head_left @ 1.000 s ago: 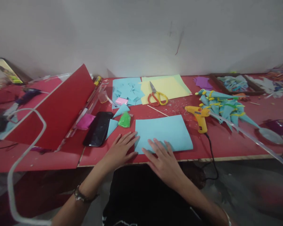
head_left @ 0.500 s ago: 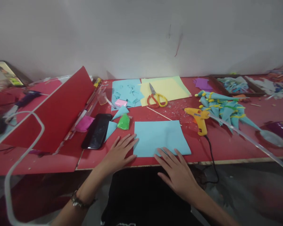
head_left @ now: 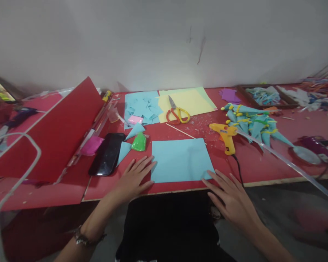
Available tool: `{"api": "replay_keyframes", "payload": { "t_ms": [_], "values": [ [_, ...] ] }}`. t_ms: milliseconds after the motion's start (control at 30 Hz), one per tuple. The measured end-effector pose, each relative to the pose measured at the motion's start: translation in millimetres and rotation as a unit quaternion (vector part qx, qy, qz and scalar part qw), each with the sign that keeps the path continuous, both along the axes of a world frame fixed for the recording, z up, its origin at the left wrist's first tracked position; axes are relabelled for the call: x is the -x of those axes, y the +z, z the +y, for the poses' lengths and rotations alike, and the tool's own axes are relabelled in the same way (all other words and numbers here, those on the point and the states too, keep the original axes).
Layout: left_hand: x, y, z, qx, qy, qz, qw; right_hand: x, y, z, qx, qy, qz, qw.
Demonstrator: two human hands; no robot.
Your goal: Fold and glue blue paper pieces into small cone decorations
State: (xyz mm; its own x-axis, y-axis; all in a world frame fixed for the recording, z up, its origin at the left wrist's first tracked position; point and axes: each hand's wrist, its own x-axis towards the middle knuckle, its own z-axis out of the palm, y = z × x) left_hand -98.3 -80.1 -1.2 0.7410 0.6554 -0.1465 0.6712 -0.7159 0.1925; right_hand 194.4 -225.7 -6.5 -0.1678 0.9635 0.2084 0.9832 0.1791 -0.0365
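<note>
A light blue sheet of paper (head_left: 182, 160) lies flat near the front edge of the red table. My left hand (head_left: 135, 176) rests at its left edge, fingers spread and fingertips touching the paper. At the sheet's lower right corner is my right hand (head_left: 229, 196), also with its fingers apart, the fingertips on or just by the corner. Neither hand grips anything. Left of the sheet are a green packet (head_left: 139, 142), two blue paper cones (head_left: 124, 152) and a black phone (head_left: 107, 154). A yellow glue gun (head_left: 224, 136) with a long clear glue stick lies to the right.
Scissors (head_left: 177, 112) lie on yellow paper (head_left: 192, 102) behind the sheet, near a thin wooden stick (head_left: 180, 131). Blue cones with yellow trim (head_left: 253, 123) are piled at right, before a tray (head_left: 287, 103) of scraps. A red board (head_left: 57, 134) leans at left.
My right hand has slid rightward along the sheet's lower edge to its corner. My left hand stays at the left edge. The whole view has shifted slightly.
</note>
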Motion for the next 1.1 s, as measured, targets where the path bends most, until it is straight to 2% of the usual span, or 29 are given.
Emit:
{"api": "replay_keyframes", "payload": {
  "t_ms": [267,433,500,600,700,800,900,1000,1100],
  "values": [
    [-1.2,1.6,1.8,0.005,0.002,0.003,1.0,-17.4,8.9,-4.3,-0.024,-0.032,-0.028,0.999],
    [-5.2,8.2,-0.3,0.007,0.002,-0.005,1.0,-9.4,14.3,13.6,-0.055,-0.033,-0.032,0.997],
    [-10.1,11.3,-3.8,0.002,-0.006,-0.021,1.0,-1.0,14.4,27.6,-0.052,0.001,-0.005,0.999],
    [-20.2,14.7,-10.6,-0.003,-0.032,-0.044,0.999,12.7,11.9,50.6,0.002,0.091,0.033,0.995],
    [-29.0,15.9,-15.8,-0.019,-0.022,-0.053,0.998,20.9,7.6,68.3,0.039,0.152,0.04,0.987],
    [-33.3,14.4,-18.6,-0.051,0.007,-0.074,0.996,23.0,3.2,76.1,-0.006,0.211,0.021,0.977],
    [-34.7,10.3,-20.6,-0.094,0.002,-0.107,0.99,24.5,1.5,77.4,-0.066,0.261,-0.015,0.963],
    [-36.7,8.1,-21.5,-0.151,-0.032,-0.139,0.978,27.8,7.0,81.4,-0.102,0.262,-0.036,0.959],
    [-41.3,14.9,-19.7,-0.232,-0.054,-0.163,0.958,32.6,21.5,91.4,-0.161,0.239,-0.016,0.957]
  ]
}}
